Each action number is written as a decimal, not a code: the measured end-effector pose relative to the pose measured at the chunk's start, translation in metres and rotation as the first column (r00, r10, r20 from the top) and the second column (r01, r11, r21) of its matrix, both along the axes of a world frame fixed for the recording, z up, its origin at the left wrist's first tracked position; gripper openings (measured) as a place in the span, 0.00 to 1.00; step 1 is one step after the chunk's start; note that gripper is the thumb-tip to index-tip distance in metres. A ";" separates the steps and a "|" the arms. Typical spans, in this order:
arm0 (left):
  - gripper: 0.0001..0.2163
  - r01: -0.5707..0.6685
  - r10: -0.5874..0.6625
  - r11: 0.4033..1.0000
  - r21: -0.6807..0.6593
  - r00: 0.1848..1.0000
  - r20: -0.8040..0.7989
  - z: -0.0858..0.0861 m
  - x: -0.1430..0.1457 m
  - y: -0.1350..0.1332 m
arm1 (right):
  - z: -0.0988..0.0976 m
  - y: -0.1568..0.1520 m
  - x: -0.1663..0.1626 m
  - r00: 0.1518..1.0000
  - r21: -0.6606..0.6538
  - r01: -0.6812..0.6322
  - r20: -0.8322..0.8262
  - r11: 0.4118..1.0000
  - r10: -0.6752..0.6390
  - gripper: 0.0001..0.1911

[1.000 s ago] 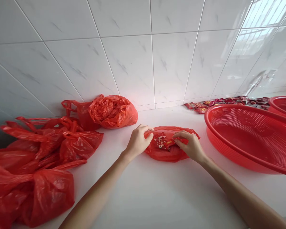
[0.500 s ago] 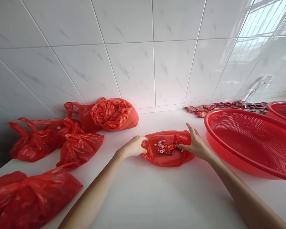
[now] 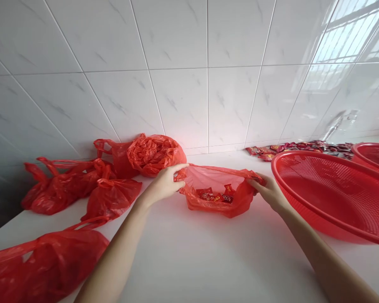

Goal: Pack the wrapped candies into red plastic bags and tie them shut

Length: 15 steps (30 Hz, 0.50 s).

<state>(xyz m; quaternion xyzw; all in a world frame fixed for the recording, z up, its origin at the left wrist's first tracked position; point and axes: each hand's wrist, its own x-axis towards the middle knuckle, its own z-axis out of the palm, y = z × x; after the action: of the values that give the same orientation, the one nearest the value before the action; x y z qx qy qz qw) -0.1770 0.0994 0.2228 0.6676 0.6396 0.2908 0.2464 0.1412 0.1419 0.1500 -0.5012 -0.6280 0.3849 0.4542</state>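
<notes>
A thin red plastic bag point(image 3: 205, 205) stands on the white tabletop with its mouth stretched wide between my two hands. My left hand point(image 3: 169, 182) pinches the bag's left edge between thumb and fingers. At the opposite side my right hand point(image 3: 269, 191) grips the right edge, its fingertips partly hidden behind the plastic. Several small red wrapped packets point(image 3: 216, 196) with white and yellow print lie at the bottom of the bag.
A large red plastic basket point(image 3: 322, 210) stands right of my right hand, with a second basket point(image 3: 374, 155) behind it. Many small packets point(image 3: 303, 147) lie along the wall. On the left are tied red bags point(image 3: 113, 198), a bundle of red bags point(image 3: 154, 153) and a nearer bag point(image 3: 57, 261).
Both hands have closed on the bag's edges and lifted them, moving slightly apart. Its sides now stand up higher around the packets. The view has tilted up a little.
</notes>
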 end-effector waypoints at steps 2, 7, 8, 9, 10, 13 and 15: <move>0.25 -0.030 0.012 0.994 0.109 0.988 0.156 0.007 -0.001 -0.002 | 0.008 -0.004 -0.002 0.996 0.052 0.021 -0.087 0.998 -0.016 0.19; 0.16 -0.196 0.010 0.923 0.332 0.873 0.487 0.019 -0.003 -0.008 | 0.025 -0.006 0.002 0.962 0.061 0.070 -0.267 0.996 -0.052 0.19; 0.16 -0.217 0.000 0.909 0.356 0.853 0.521 0.021 -0.004 -0.009 | 0.028 -0.004 0.004 0.947 0.049 0.061 -0.318 0.997 -0.043 0.19; 0.15 -0.236 -0.007 0.895 0.378 0.841 0.542 0.022 -0.004 -0.010 | 0.031 -0.002 0.006 0.929 0.039 0.047 -0.370 0.998 -0.029 0.19; 0.14 -0.252 -0.010 0.882 0.399 0.835 0.550 0.024 -0.004 -0.011 | 0.034 0.000 0.008 0.909 0.034 0.033 -0.416 0.999 -0.016 0.19; 0.11 -0.283 0.006 0.857 0.432 0.842 0.540 0.027 -0.004 -0.014 | 0.040 0.006 0.014 0.883 0.073 0.072 -0.469 0.995 -0.029 0.19; 0.10 -0.279 0.010 0.852 0.443 0.855 0.519 0.028 -0.005 -0.016 | 0.041 0.008 0.016 0.894 0.134 0.147 -0.442 0.980 -0.074 0.19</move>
<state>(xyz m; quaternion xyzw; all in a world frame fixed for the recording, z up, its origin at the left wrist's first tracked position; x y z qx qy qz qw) -0.1816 0.0837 0.2504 0.5581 0.5056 0.6277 0.1970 0.1574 0.1503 0.1908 -0.3986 -0.5108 0.4073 0.6437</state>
